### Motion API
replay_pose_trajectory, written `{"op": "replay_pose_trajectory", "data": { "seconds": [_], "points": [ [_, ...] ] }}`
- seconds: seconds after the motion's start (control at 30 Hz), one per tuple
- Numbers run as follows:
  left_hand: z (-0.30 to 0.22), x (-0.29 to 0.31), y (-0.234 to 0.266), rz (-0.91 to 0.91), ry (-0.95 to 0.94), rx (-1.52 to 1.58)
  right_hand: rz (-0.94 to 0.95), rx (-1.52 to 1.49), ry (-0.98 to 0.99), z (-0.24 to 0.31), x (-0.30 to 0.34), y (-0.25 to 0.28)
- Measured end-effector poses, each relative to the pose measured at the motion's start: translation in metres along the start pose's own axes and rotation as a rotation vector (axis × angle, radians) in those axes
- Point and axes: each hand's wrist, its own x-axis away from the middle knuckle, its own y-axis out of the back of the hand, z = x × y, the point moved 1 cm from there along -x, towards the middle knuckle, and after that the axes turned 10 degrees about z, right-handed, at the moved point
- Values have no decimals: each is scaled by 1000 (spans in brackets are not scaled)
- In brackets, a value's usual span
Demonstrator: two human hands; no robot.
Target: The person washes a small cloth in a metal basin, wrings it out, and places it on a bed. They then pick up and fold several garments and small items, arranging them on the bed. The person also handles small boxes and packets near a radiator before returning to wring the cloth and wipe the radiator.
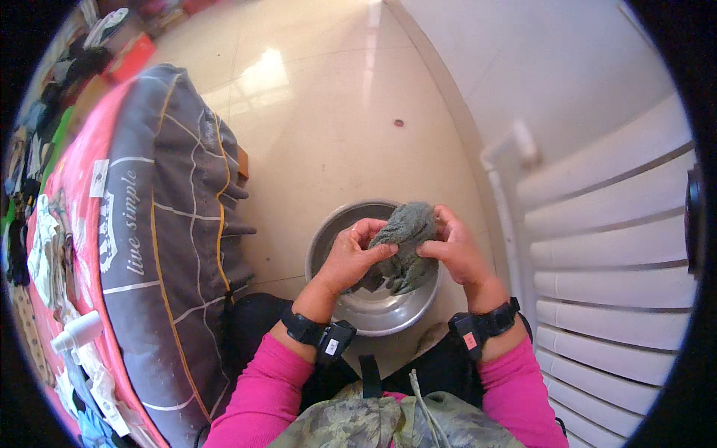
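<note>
Between my two hands a wet-looking grey-green cloth [407, 239] is bunched up over a round metal basin [373, 317]. My left hand [357, 254] pinches its left side, thumb on top. On the cloth's right edge my right hand [453, 246] is closed, with the thumb pressed to the near side. Part of the cloth hangs down toward the basin, where some dark material shows under my left hand; whether it belongs to the same cloth I cannot tell. The basin stands on the floor in front of my knees.
To the left is a bed with a grey patterned cover [172, 246] and a pink sheet, with clothes and a white cylindrical container [77, 331] on it. A white radiator [609, 287] and pipe stand at the right. A small dark object [399, 122] lies on the tiled floor.
</note>
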Motion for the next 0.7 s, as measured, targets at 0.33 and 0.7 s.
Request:
{"op": "replay_pose_trajectory", "data": {
  "seconds": [0.33,0.7],
  "points": [
    [-13,1,18,-151,-136,292,88,-111,29,31,13,16],
    [-43,-27,-46,259,-104,745,-353,185,396,56,31,-7]
  ]
}}
